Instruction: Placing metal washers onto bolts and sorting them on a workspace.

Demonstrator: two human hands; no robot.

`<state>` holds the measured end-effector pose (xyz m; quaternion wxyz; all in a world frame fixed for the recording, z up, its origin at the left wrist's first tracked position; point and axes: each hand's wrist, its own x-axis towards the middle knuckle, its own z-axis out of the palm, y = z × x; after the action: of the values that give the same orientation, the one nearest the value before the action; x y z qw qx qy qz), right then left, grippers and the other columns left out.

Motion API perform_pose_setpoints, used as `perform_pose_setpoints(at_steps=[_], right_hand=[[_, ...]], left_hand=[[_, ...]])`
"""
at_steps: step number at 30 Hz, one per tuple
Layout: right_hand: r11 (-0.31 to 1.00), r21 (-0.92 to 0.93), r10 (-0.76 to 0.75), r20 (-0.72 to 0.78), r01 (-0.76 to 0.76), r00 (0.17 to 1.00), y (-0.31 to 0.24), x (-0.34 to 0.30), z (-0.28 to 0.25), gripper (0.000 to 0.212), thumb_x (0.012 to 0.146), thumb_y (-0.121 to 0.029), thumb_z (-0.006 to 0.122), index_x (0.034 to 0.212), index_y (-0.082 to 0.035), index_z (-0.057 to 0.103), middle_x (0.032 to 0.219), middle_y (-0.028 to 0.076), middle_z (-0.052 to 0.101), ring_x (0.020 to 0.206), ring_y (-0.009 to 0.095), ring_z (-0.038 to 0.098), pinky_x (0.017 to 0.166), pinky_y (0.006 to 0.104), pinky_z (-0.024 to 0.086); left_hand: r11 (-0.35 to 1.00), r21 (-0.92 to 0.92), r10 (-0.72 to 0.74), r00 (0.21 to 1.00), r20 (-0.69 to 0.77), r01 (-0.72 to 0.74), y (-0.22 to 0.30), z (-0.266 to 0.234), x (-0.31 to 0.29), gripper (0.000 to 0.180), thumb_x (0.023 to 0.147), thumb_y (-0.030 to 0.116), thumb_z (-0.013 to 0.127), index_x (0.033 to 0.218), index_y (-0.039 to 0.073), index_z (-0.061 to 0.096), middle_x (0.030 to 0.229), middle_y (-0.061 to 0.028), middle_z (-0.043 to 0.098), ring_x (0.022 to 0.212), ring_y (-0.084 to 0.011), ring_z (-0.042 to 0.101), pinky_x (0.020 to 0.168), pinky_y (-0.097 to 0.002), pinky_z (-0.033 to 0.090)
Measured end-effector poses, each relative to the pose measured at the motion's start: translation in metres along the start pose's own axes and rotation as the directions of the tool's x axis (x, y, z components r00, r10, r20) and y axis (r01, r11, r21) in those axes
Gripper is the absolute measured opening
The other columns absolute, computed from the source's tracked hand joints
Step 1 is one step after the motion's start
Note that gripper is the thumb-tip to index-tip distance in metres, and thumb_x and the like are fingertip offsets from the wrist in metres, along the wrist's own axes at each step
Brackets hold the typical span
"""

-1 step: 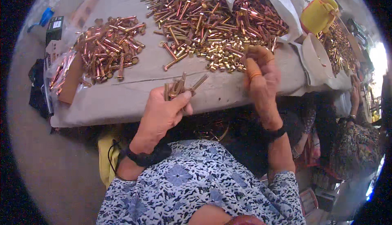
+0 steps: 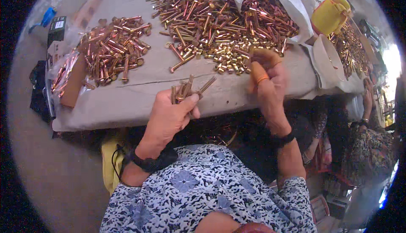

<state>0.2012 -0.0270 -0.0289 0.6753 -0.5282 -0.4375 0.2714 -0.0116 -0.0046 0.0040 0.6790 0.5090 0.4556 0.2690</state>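
My left hand (image 2: 165, 112), near the table's front edge, is closed around several long gold-coloured bolts (image 2: 185, 90), their shanks pointing up and outward between thumb and fingers. My right hand (image 2: 270, 74) hovers at the near right edge of a heap of short brass-coloured sleeves (image 2: 230, 57). Orange covers (image 2: 259, 72) wrap its thumb and forefinger, which curl toward each other. Motion blurs this hand, and whatever it pinches is hidden. Behind the sleeves rises a large pile of coppery bolts (image 2: 198, 11).
A second bolt pile (image 2: 114, 49) lies on the left, beside a cardboard piece (image 2: 74, 83) and a plastic bag. At right stand a white bowl (image 2: 327, 57), a yellow container (image 2: 331, 14) and more fasteners (image 2: 351, 49). Another person's arm (image 2: 367, 102) shows at far right.
My right hand has shifted slightly left over the edge of the sleeves. My left hand stays almost still with its bolts.
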Motion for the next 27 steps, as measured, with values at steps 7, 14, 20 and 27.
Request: perform_pose_setpoints(at_steps=[7,14,20,27], right_hand=[[0.931,0.313,0.114,0.245,-0.190,0.963,-0.013,-0.014,0.023,0.048,0.081,0.002,0.046,0.127,-0.004,0.034,0.086,0.010,0.055,0.056,0.012,0.055,0.048,0.0234,0.046],[0.935,0.270,0.143,0.302,-0.228,0.943,-0.017,-0.020,0.026,0.041,0.083,-0.002,0.048,0.122,-0.001,0.035,0.084,0.011,0.053,0.055,0.017,0.057,0.048,0.0257,0.047],[0.927,0.292,0.146,0.293,-0.234,0.945,-0.018,-0.022,0.026,0.030,0.083,-0.004,0.049,0.111,0.000,0.040,0.083,0.013,0.055,0.053,0.018,0.057,0.047,0.0271,0.047],[0.911,0.196,0.287,0.332,-0.364,0.898,-0.024,-0.017,0.009,0.016,0.082,-0.009,0.055,0.096,-0.002,0.049,0.072,0.008,0.057,0.047,0.014,0.055,0.041,0.0251,0.044]], left_hand=[[0.995,0.098,-0.002,1.000,-0.011,0.003,-0.007,0.004,0.001,0.014,0.083,0.014,0.056,0.079,0.001,0.056,0.056,-0.0030,0.055,0.038,-0.0041,0.040,0.033,-0.0191,0.028],[0.990,0.143,0.010,1.000,0.000,-0.010,-0.009,0.009,0.002,0.015,0.083,0.015,0.055,0.077,0.002,0.057,0.056,-0.0012,0.055,0.041,-0.0039,0.042,0.036,-0.0199,0.031],[0.990,0.144,0.004,1.000,-0.029,0.001,-0.008,0.010,0.001,0.015,0.082,0.015,0.056,0.076,0.002,0.057,0.055,-0.0014,0.055,0.041,-0.0040,0.042,0.035,-0.0196,0.031],[1.000,-0.008,0.012,1.000,0.015,-0.012,-0.013,0.003,0.002,0.016,0.084,0.016,0.055,0.077,0.002,0.056,0.057,-0.0041,0.056,0.036,-0.0035,0.038,0.031,-0.0186,0.026]])
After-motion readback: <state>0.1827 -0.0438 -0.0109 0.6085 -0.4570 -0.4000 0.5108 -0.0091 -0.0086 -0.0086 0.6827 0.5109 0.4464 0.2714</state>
